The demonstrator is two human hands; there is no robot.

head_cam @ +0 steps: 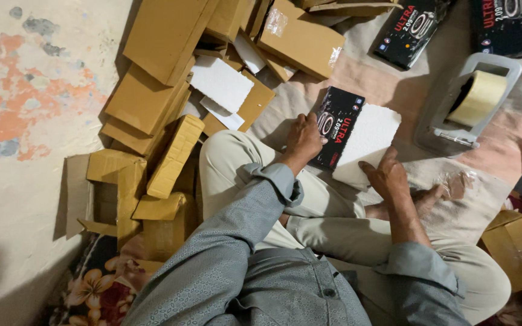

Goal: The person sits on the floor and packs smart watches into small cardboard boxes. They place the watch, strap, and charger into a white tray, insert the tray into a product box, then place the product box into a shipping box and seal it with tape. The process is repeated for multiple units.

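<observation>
- Foam slab (368,140), white, lies over a black printed box (335,124) on the floor cloth (496,151) by the knee; likely light, stiff, crumbly.
- Left hand (305,137) presses flat on the box; right hand (386,175) rests spread on the slab's near edge, gripping nothing.
- Best held by opposite edges.

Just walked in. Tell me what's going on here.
A person sits cross-legged on a cloth-covered floor. The left hand rests on a black printed box, and the right hand touches a white foam slab lying over it. A tape dispenser sits to the right; brown cardboard boxes are piled to the left.
</observation>
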